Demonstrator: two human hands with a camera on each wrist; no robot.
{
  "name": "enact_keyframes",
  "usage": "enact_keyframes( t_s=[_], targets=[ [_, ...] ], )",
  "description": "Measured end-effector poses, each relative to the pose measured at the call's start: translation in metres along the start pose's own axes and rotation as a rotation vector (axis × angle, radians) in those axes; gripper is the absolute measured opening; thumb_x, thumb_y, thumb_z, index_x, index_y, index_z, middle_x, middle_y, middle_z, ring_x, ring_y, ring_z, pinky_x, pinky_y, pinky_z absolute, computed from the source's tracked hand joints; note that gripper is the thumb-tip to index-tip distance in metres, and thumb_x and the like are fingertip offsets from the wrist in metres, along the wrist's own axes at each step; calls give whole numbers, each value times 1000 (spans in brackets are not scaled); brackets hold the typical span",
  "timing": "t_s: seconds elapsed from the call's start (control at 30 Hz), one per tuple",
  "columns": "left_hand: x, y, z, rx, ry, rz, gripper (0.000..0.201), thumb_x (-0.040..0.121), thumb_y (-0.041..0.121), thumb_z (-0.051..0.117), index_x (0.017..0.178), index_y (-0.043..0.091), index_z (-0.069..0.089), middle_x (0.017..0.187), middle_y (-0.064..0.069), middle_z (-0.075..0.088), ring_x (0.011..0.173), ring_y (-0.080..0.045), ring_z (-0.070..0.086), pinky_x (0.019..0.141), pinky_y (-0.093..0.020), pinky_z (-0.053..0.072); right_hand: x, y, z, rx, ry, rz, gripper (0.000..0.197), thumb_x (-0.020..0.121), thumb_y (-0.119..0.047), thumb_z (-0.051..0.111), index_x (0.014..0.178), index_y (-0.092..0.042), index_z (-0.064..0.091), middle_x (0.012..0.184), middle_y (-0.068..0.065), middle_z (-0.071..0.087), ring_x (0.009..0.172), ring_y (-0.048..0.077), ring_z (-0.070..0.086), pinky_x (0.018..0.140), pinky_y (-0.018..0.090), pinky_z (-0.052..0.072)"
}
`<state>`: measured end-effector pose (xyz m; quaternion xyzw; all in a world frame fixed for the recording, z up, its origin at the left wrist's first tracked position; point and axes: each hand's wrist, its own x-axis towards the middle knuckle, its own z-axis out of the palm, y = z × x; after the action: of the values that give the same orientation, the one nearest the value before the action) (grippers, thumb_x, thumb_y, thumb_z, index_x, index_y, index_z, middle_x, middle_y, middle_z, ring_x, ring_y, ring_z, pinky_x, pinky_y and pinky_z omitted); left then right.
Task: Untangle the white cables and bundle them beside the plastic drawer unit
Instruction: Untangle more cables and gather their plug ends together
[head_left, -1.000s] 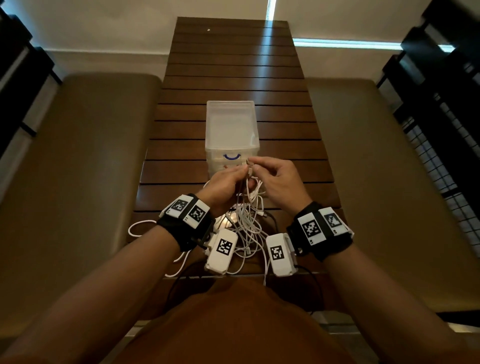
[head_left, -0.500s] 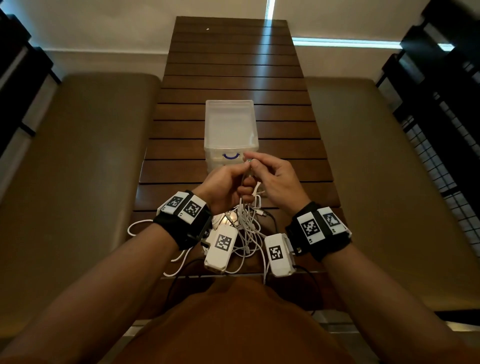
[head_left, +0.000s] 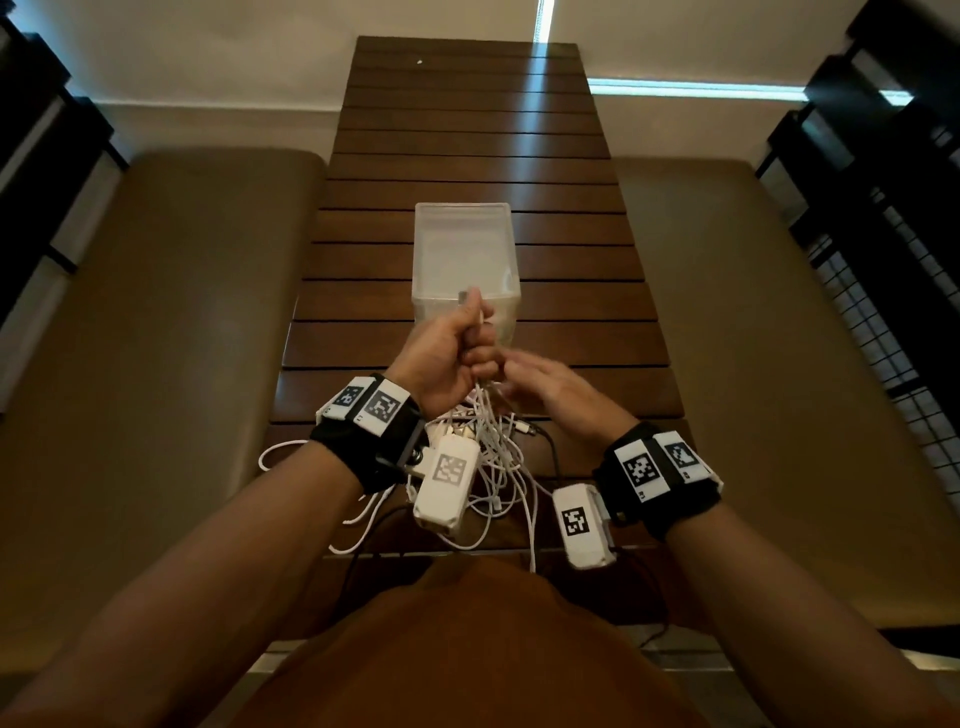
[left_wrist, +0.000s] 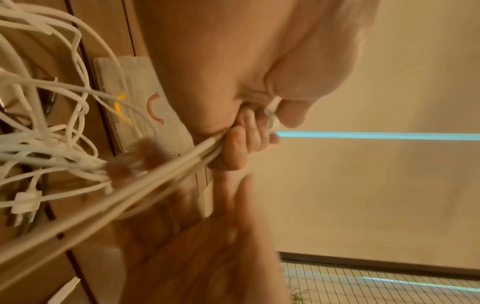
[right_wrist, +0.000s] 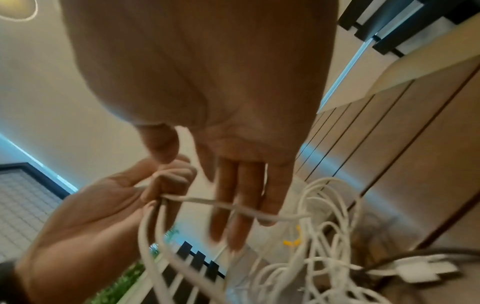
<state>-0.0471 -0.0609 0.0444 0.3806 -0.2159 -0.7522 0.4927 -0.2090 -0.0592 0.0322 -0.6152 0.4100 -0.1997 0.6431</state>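
Note:
A tangle of white cables (head_left: 493, 462) lies on the near end of the slatted wooden table (head_left: 467, 130), just in front of the clear plastic drawer unit (head_left: 462, 249). My left hand (head_left: 465, 345) is raised over the heap and grips several taut strands (left_wrist: 166, 170) in a fist, with the thumb up in front of the drawer. My right hand (head_left: 524, 376) sits just right of it with its fingers (right_wrist: 241, 197) straight, and one white strand (right_wrist: 207, 202) runs across them from the left fist (right_wrist: 161, 185). The loose loops (right_wrist: 324, 226) hang below.
Brown padded benches flank the table on the left (head_left: 182, 322) and right (head_left: 753, 322). A black cable (head_left: 551, 454) runs through the heap toward the near table edge. A white plug (right_wrist: 420, 269) lies among the loops. Dark railings stand at both far sides.
My left hand rose and moved toward the drawer, pulling strands taut. My right hand released its pinch at the knot, dropped slightly to the right and straightened its fingers.

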Motion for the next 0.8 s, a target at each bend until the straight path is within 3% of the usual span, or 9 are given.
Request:
enact_keyframes(
  t_s=[0.07, 0.17, 0.23, 0.33, 0.4, 0.47, 0.57, 0.7, 0.8],
  targets=[
    [-2, 5, -5, 28, 47, 38, 15, 93, 27, 53, 84, 16, 46, 61, 6, 27, 47, -5, 26, 42, -16, 24, -6, 10, -4, -201, 6, -6, 23, 95, -12, 56, 107, -29, 66, 97, -5, 70, 87, 7, 67, 81, 26, 53],
    [-6, 13, -9, -3, 8, 21, 3, 93, 18, 51, 90, 16, 50, 57, 8, 30, 43, -3, 25, 40, -15, 19, -5, 30, -14, -369, 181, -36, 14, 90, -10, 62, 91, -21, 71, 87, -1, 71, 81, 11, 67, 76, 31, 56],
    [-10, 19, -7, -52, -41, -21, 11, 91, 17, 50, 100, 15, 55, 54, 10, 30, 40, -2, 25, 37, -13, 19, -1, 38, -22, -337, 291, -45, 9, 90, -13, 64, 90, -19, 70, 84, -3, 68, 76, 2, 63, 73, 25, 52],
    [-13, 21, -4, 3, -33, -65, 19, 97, 16, 43, 108, 12, 58, 53, 10, 27, 38, -1, 24, 36, -13, 16, 8, 42, -32, -325, 422, -83, 8, 87, -11, 68, 90, -17, 71, 90, -1, 64, 81, 6, 60, 77, 23, 48],
    [-11, 18, -7, 86, 18, -89, 21, 99, 16, 42, 113, 11, 57, 52, 10, 28, 37, -1, 23, 34, -13, 17, 12, 35, -34, -344, 509, -123, 11, 85, -7, 70, 90, -16, 73, 88, -1, 60, 79, 5, 57, 74, 20, 47],
    [-8, 13, -10, 196, 79, -101, 22, 98, 13, 45, 115, 12, 58, 55, 8, 32, 39, -2, 26, 35, -14, 20, 11, 20, -32, -269, 487, -166, 15, 85, -4, 69, 92, -16, 73, 87, -3, 64, 77, 8, 64, 74, 23, 54],
    [-8, 6, -6, 377, 89, -87, 25, 92, 5, 52, 110, 17, 64, 69, 1, 51, 50, -8, 38, 42, -18, 28, 4, -12, -27, -159, 380, -280, 17, 85, -2, 68, 92, -17, 73, 87, 0, 73, 80, 16, 72, 76, 32, 59],
    [-9, -3, 1, 498, 17, -69, 14, 92, 18, 57, 102, 20, 67, 78, -2, 58, 61, -13, 50, 56, -25, 36, -2, -39, -24, -157, 354, -398, 13, 84, -3, 69, 92, -12, 73, 87, -1, 74, 81, 12, 73, 72, 23, 58],
    [-13, -4, 9, 478, -2, 46, 25, 96, 15, 52, 118, 24, 61, 59, 7, 56, 49, -3, 50, 50, -21, 37, -2, -44, -30, -214, 395, -426, 12, 84, -2, 69, 95, -7, 72, 85, -1, 73, 77, 11, 72, 70, 22, 57]
  ],
)
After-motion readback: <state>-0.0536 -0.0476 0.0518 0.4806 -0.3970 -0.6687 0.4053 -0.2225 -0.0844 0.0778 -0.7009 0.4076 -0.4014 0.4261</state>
